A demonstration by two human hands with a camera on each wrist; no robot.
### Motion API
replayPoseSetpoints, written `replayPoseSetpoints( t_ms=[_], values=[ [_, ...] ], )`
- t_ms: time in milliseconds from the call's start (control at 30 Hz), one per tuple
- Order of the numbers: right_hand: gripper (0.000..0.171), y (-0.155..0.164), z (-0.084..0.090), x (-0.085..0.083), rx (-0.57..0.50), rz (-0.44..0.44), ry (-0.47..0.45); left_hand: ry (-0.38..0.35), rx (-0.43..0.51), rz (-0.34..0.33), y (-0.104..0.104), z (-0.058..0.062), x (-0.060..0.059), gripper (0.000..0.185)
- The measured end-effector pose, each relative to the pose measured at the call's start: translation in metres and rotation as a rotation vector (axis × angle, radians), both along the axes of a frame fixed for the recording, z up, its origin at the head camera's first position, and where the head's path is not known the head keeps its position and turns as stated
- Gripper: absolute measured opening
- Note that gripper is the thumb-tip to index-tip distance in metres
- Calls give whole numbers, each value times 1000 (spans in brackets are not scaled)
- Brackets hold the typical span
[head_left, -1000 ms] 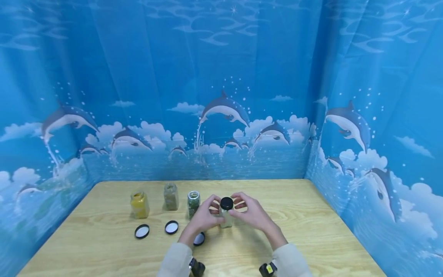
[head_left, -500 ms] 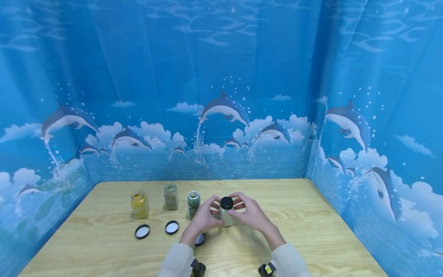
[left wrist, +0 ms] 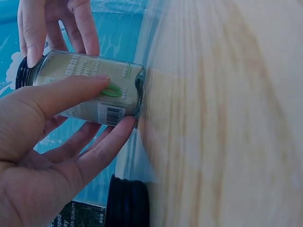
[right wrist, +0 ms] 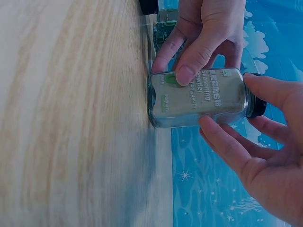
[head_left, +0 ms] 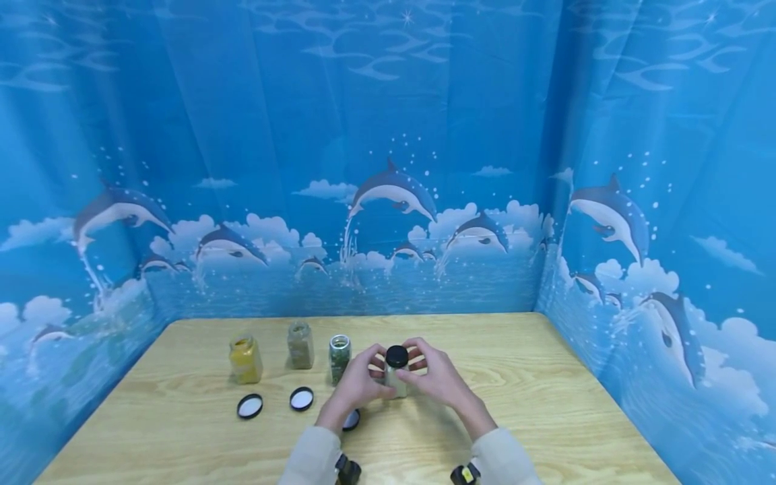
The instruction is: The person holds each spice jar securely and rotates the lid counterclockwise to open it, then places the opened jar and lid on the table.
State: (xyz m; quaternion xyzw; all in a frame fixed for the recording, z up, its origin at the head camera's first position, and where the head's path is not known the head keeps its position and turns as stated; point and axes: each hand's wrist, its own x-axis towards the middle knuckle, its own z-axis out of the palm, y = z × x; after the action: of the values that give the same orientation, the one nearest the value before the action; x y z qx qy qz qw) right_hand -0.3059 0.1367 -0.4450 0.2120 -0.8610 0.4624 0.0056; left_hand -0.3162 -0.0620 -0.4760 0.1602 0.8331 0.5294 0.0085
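Observation:
A clear glass jar of seasoning powder [right wrist: 215, 92] with a black lid [head_left: 397, 356] stands upright on the table between both hands. My left hand [head_left: 359, 381] holds the jar's body, its thumb across the label and its fingers round the other side, as the left wrist view shows. My right hand [head_left: 441, 378] grips the upper part from the other side. Its thumb [right wrist: 265, 87] lies at the neck by the lid, and a finger touches the glass lower down. The lid sits on the jar. The undersides of several fingers are hidden.
Left of the hands stand three lidless jars: yellow powder [head_left: 245, 360], greyish-brown contents [head_left: 300, 347] and green flakes [head_left: 340, 357]. Black-rimmed lids with white undersides, a left one [head_left: 250, 406], a middle one [head_left: 301, 399] and one partly behind my left wrist [head_left: 351, 419], lie before them.
Both hands stay round the jar in nearly the same place. My right hand and wrist have shifted slightly to the left. The other jars and lids look unmoved.

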Motion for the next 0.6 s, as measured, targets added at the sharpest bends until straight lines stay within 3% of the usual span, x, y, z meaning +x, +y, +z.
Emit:
replayPoseSetpoints(
  t_ms=[600],
  values=[
    [38, -13, -5, 2, 48, -89, 117, -18, 7, 9, -1, -1, -1, 50]
  ],
)
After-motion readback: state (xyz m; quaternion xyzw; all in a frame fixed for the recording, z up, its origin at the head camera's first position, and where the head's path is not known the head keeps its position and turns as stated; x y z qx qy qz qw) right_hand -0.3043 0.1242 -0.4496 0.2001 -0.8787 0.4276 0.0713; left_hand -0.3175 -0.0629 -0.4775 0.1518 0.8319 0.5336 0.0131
